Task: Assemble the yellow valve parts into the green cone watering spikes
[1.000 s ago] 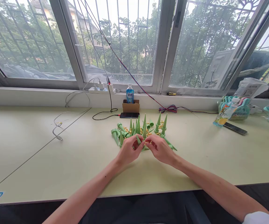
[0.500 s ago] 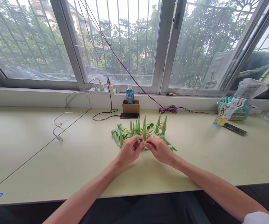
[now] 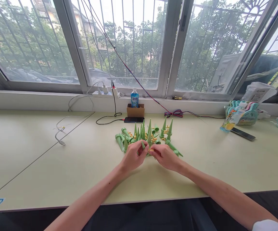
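Observation:
My left hand [image 3: 135,154] is closed around a green plastic spike [image 3: 143,145], whose tapered tip shows above the fingers while the rest is hidden. Facing it, my right hand [image 3: 164,155] pinches a small yellow-orange valve piece [image 3: 151,150] between thumb and finger, close against the left fingertips. Just beyond both hands is a cluster of green cone-shaped spikes; some stand upright, like this one [image 3: 170,129], and others lie on their sides, like this lying spike [image 3: 118,141]. Small yellow pieces [image 3: 154,140] are scattered among them.
Behind the cluster lie a phone [image 3: 134,119] on a cable and a brown box [image 3: 135,112] holding a blue bottle [image 3: 134,98]. Bundled wires [image 3: 175,113] rest near the wall. To the right are another phone [image 3: 243,133] and a drink pouch [image 3: 230,120]; a white cable [image 3: 60,136] lies left.
My right hand has shifted slightly right and down, and the yellow-orange piece at its fingertips now shows more clearly. My left hand stays nearly in place with the green spike.

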`<act>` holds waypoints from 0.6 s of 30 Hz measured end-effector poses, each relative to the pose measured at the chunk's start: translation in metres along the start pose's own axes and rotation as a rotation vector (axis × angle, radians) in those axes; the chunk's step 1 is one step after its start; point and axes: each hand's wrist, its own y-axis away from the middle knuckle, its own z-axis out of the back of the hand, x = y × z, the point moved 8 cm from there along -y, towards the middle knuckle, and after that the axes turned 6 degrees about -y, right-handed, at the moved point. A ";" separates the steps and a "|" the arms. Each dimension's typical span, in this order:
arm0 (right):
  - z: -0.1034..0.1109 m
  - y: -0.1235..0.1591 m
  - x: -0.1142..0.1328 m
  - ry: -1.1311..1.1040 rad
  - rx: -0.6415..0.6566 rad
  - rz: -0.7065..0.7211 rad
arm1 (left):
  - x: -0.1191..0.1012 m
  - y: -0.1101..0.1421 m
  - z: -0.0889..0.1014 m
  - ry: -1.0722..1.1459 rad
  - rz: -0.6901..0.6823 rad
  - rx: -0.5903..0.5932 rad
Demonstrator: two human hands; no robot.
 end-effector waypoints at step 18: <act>-0.003 0.001 -0.003 0.020 0.003 -0.006 | 0.001 0.001 -0.001 -0.027 -0.009 0.019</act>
